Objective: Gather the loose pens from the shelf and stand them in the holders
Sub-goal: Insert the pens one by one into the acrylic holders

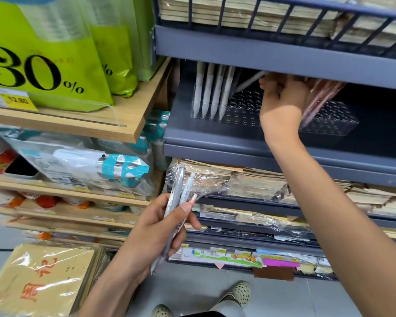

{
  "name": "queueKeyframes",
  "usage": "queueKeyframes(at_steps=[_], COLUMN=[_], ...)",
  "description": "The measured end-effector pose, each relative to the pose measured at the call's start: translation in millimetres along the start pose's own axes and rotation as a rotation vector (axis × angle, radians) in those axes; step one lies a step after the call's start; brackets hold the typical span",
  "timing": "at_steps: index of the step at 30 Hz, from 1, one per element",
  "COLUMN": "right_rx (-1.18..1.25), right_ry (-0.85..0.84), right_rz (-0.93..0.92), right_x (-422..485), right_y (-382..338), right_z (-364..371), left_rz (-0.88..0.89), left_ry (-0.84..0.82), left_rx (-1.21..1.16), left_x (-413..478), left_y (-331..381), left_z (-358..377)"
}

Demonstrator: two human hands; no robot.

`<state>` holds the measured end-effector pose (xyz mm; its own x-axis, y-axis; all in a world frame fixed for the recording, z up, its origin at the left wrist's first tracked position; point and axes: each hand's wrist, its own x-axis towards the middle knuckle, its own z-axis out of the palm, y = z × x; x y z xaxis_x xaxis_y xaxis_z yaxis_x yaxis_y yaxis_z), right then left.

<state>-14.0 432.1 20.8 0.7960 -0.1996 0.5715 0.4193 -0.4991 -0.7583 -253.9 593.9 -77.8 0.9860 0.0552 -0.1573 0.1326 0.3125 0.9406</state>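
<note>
Pens [178, 193] filled your left hand [160, 227], which sat low in front of the shelving. Its fingers [192, 221] were curled round a small bunch of them, grey, white and pink, gripped near the middle with the cap ends slanting up and to the right. Your right hand [281, 104] was reaching into the grey shelf [215, 138], raised just beneath the lip of the shelf above, which hid the fingertips. Its fingers seemed to be wrapped round a cluster of pink pens [322, 97], though blur made the grip hard to read. Those leaned leftward toward their lower ends, which met the second clear holder [336, 126] on the right of that shelf. A slanted pale pen [249, 81] lay close by your thumb, over the first clear holder [242, 115]; I could not tell whether the thumb touched it. Four pale pens [212, 94] stood in a row at the left end of that first holder, tips down, tilted slightly. Below the grey shelf lay stacks of wrapped paper goods [249, 184]. To the left, green bags [55, 65] sat on a wooden shelf [124, 124], and your pale shoes [238, 292] showed on the floor.
</note>
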Motion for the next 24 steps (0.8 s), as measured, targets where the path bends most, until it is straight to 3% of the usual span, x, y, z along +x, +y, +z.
queueKeyframes(at_steps=[3,7,9,14,19,24], right_rx=[-0.015,-0.118,-0.09,-0.23,-0.315,-0.284], right_ry=[-0.06,-0.098,-0.116,-0.284,-0.256,-0.279], right_rz=[0.091,0.023,0.083,0.016,-0.07,-0.008], right_x=[8,8,10,14,19,19], right_y=[-8,-13,-15,-21,-19,-10], right_z=[6,6,7,18,27,25], left_rz=[0.004,0.0,0.004,-0.012,-0.024,-0.041], left_ry=[-0.007,-0.008,-0.009,-0.029,0.043,0.11], left_rx=[0.0,-0.01,-0.014,-0.002,0.0,-0.047], left_x=[0,-1,0,-3,-1,0], left_y=[1,2,0,1,-1,-2], left_z=[-1,-5,-6,-9,-9,-6])
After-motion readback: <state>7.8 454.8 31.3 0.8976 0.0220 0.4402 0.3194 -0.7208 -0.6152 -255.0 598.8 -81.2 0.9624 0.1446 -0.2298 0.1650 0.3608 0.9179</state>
